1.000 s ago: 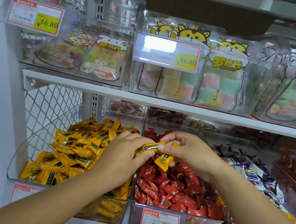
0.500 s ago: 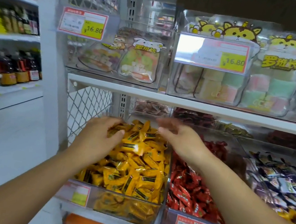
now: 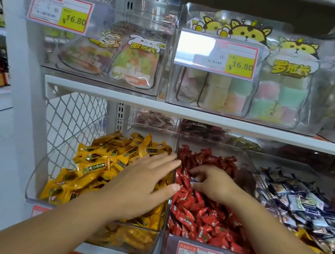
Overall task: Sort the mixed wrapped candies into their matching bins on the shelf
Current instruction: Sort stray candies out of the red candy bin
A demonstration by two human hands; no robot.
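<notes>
A blue-and-white candy (image 3: 193,180) lies among the red candies (image 3: 199,214) in the middle clear bin (image 3: 244,158), and the curled fingers of the right hand (image 3: 214,184) pinch it. The left hand (image 3: 142,186) lies flat with straight fingers on the yellow candies (image 3: 100,160) just to the left. Purple-and-white candies (image 3: 303,203) fill the bin on the right.
</notes>
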